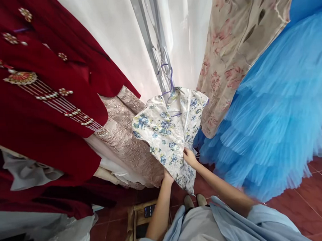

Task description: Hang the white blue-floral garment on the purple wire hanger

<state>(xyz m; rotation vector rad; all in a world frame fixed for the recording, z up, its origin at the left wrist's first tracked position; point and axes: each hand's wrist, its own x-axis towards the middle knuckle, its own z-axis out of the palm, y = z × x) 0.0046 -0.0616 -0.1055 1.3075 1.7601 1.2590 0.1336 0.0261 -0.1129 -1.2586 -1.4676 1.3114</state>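
A white short-sleeved blouse (164, 129) with blue flowers hangs before me on a purple hanger (171, 78). One front edge shows a pale strip, and its lower hem looks frayed. My right hand (189, 158) pinches the blouse near its lower front, with thumb and fingers closed on the cloth. Lower and to the left, my left hand (168, 176) reaches behind the blouse's bottom edge. Cloth covers the fingers of that hand, so their grip is hidden.
Dark red garments with beaded ornaments (51, 95) and a pinkish textured garment (132, 136) hang left. On the right are a beige floral dress (217, 70) and a blue ruffled tulle dress (261, 136). A wooden stool (131, 222) with a phone (149, 211) stands below.
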